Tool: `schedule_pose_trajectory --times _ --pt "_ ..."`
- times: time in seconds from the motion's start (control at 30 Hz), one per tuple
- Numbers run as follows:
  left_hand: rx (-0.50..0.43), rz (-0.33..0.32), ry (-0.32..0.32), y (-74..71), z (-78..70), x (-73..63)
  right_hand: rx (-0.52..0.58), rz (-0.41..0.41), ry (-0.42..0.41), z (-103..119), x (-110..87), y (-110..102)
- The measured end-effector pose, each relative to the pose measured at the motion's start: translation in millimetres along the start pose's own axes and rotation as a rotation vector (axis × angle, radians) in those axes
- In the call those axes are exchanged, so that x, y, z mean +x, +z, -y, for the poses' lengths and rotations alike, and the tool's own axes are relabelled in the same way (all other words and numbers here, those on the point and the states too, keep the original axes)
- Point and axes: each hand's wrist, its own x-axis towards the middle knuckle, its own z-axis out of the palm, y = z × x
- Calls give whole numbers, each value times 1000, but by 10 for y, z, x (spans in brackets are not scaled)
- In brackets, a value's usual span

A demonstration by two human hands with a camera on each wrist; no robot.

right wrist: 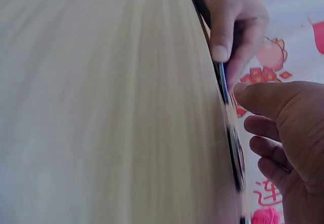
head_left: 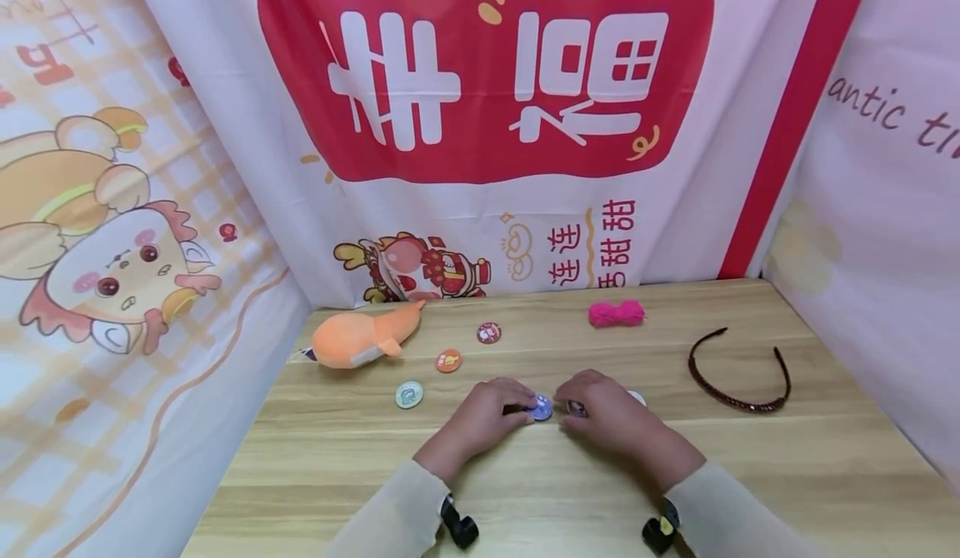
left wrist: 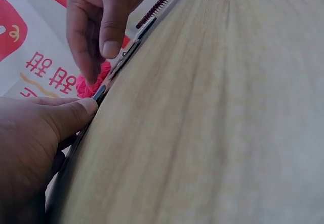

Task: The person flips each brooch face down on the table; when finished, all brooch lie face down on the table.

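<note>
A round blue-purple badge [head_left: 542, 408] lies flat on the wooden table. My left hand [head_left: 486, 415] pinches its left edge between thumb and fingers. Just to the right, a dark round badge [head_left: 577, 409] shows beneath my right hand [head_left: 609, 415], which hovers there with loosely bent fingers and nothing between them. In the right wrist view, the right thumb [right wrist: 260, 97] is apart from the fingers, close to the blue-purple badge [right wrist: 223, 82]. A whitish badge [head_left: 637, 397] peeks out behind the right hand, mostly hidden.
Teal [head_left: 409, 394], orange [head_left: 449, 361] and red [head_left: 489, 332] round badges form a slanting row on the left. An orange plush toy [head_left: 363, 338] lies at the back left. Pink yarn [head_left: 617, 314] is at the back, with a dark headband [head_left: 738, 400] to the right. Printed cloth [head_left: 487, 158] surrounds the table [head_left: 525, 500].
</note>
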Motion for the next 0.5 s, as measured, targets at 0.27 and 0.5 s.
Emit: schedule_pose_trajectory --times 0.27,0.5 --pt "-77 -14 -61 25 1 17 -48 -3 -28 47 140 162" --pt "-69 -11 -50 25 -6 3 -94 -43 -76 65 168 234"
